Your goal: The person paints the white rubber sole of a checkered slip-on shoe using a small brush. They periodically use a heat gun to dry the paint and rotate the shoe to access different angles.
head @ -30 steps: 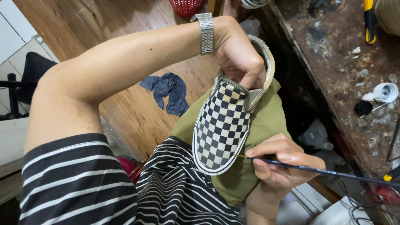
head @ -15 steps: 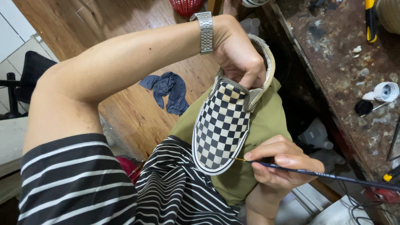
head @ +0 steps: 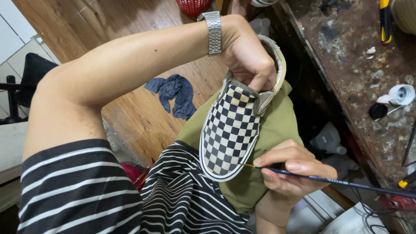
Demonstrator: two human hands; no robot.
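A black-and-cream checkerboard canvas slip-on shoe (head: 232, 130) sits in the middle of it all, toe toward the person, resting on their olive-green trousered lap (head: 277, 130). Far to the left of the shoe stands a black chair (head: 30, 78) at the edge of the wooden plank floor (head: 130, 117). Closer in, still left of the shoe, a crumpled dark blue cloth (head: 173, 93) lies on those planks. Below and left of the shoe spreads the black-and-white striped shirt (head: 130, 195). Above the shoe, the left forearm crosses over, a silver metal link watch (head: 213, 32) on its wrist, and the left hand (head: 249, 60) is clamped on the shoe's heel opening, fingers curled into the collar. Just right of the shoe's toe, the right hand (head: 294, 171) pinches a thin dark-handled paintbrush (head: 329, 180), whose fine tip touches the white rubber edge of the sole. Well to the right of the shoe runs a stained, paint-spattered workbench (head: 346, 65), bearing a small white round cap (head: 401, 94).
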